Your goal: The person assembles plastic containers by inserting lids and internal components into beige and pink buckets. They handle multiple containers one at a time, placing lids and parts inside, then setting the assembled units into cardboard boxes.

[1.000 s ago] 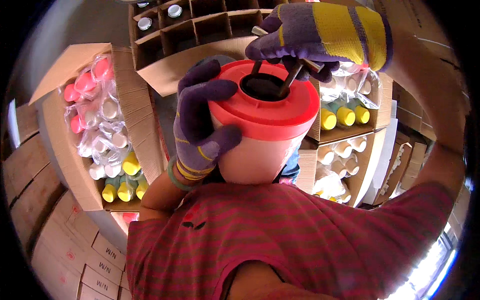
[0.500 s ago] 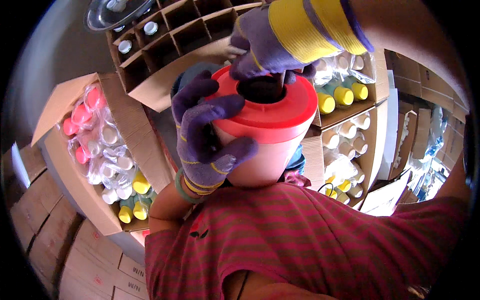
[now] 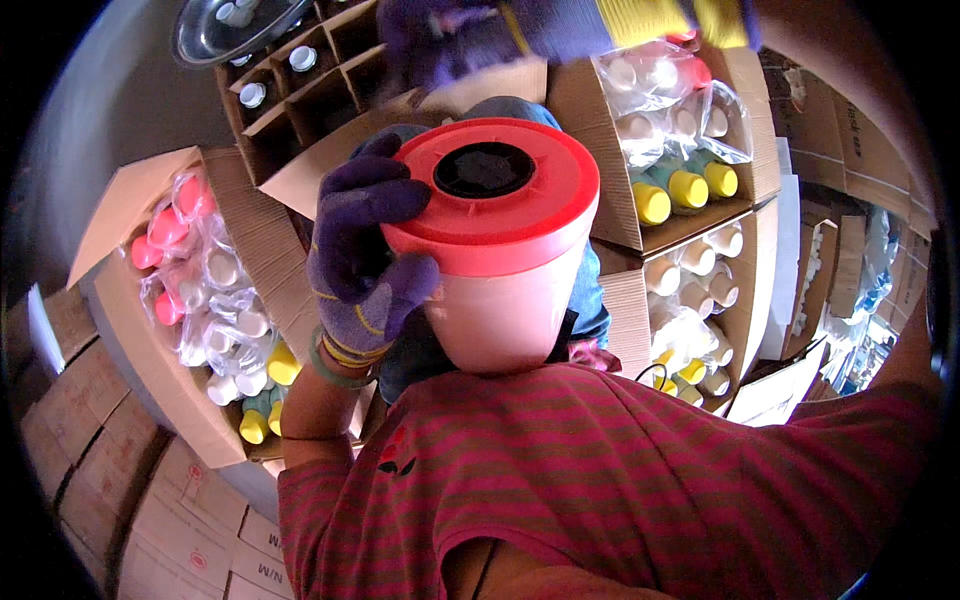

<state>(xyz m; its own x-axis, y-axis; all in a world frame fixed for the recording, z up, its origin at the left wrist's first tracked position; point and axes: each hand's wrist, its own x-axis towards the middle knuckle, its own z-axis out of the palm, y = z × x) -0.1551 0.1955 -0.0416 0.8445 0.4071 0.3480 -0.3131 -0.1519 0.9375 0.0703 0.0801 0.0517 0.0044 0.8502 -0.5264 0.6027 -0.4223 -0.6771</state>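
Note:
A pale pink tapered tub (image 3: 505, 318) with a red top (image 3: 545, 190) and a round dark centre (image 3: 484, 170) rests on my lap against my shirt. My left hand (image 3: 365, 245), in a purple-grey knit glove, grips its left side, the fingers curled over the red rim and the thumb on the wall below. My right hand (image 3: 450, 42), in a matching glove with a yellow cuff, is smeared by motion above the near part of a divided carton (image 3: 335, 115) beyond the tub. Its fingers are too blurred to show whether they hold anything.
White-capped bottles (image 3: 302, 58) stand in the divided carton beside a metal bowl (image 3: 240, 25). An open carton (image 3: 250, 260) of bagged bottles is at left. More bottle cartons (image 3: 690, 230) sit at right. Closed cartons (image 3: 180, 520) lie lower left.
My right hand has left the tub's dark centre and swung up and left over the divided carton. The tub and my left hand on it have shifted slightly left.

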